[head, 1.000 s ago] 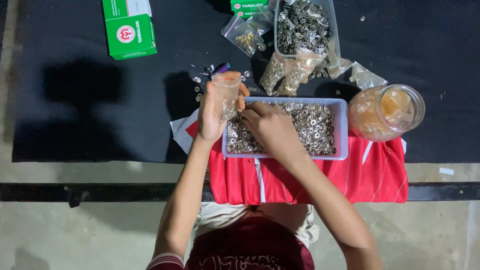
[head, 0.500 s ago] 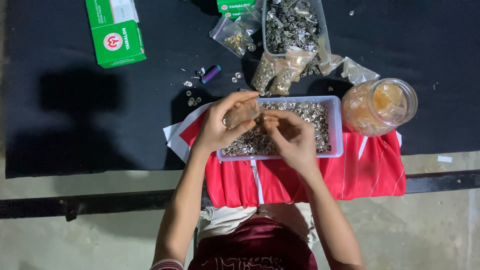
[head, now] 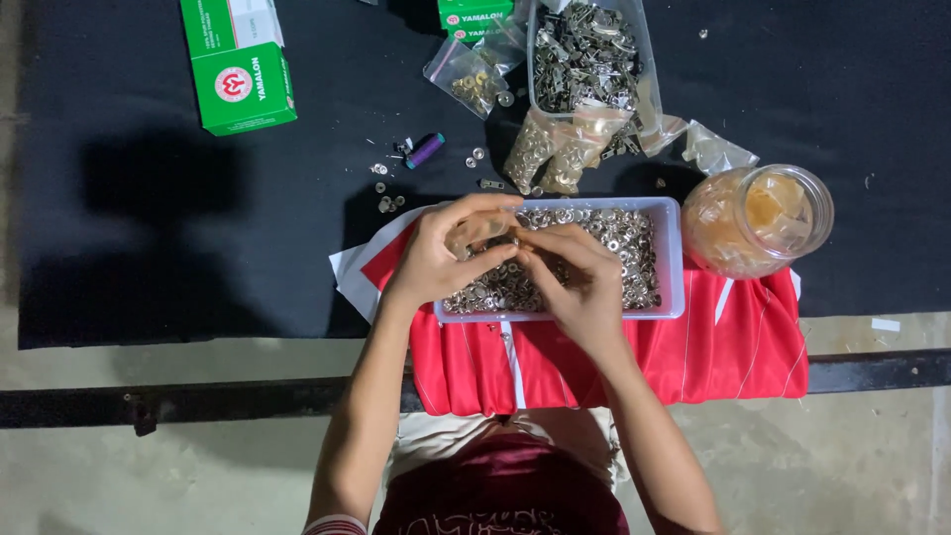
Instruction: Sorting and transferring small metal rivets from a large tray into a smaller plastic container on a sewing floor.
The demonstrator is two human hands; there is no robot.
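Observation:
A shallow pale tray (head: 674, 260) full of small metal rings and snap parts sits on a folded red cloth (head: 713, 357) at the table's near edge. Both my hands meet over its left half. My left hand (head: 436, 260) curls around a small clear plastic bag (head: 474, 230). My right hand (head: 580, 282) pinches at the bag's mouth, fingertips touching those of the left. What the fingers pinch is too small to tell.
A clear plastic jar (head: 758, 220) stands right of the tray. Behind it lie several small bags of metal parts (head: 550, 149) and a clear tub of metal pieces (head: 584, 54). Two green boxes (head: 238, 64) and a purple thread spool (head: 426, 151) lie on the black table top (head: 149, 218).
My left hand lowered the clear bag from above the tray's back edge down over the tray, and my right hand came in to meet it.

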